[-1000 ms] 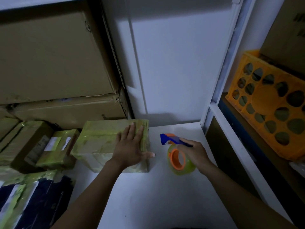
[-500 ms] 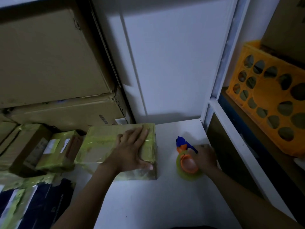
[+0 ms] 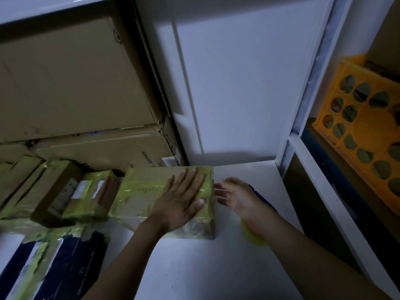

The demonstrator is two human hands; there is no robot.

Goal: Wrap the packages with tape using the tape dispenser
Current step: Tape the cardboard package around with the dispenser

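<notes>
Right, left hand [image 3: 179, 204] presses flat on the yellow-taped package [image 3: 140, 191] on the white table [image 3: 194, 267]. The right hand [image 3: 236, 195] is spread open beside it, and the tape dispenser [image 3: 253, 237] lies under that wrist, so a careless forearm could knock it away.

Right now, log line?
left hand flat on package | right hand open at its right edge | tape dispenser on table, unheld

Two bare forearms [image 3: 121, 267], left hand [image 3: 177, 206] and right hand [image 3: 240, 198] bare, fingers [image 3: 190, 178] slender, short thumbnail [image 3: 200, 201]
</notes>
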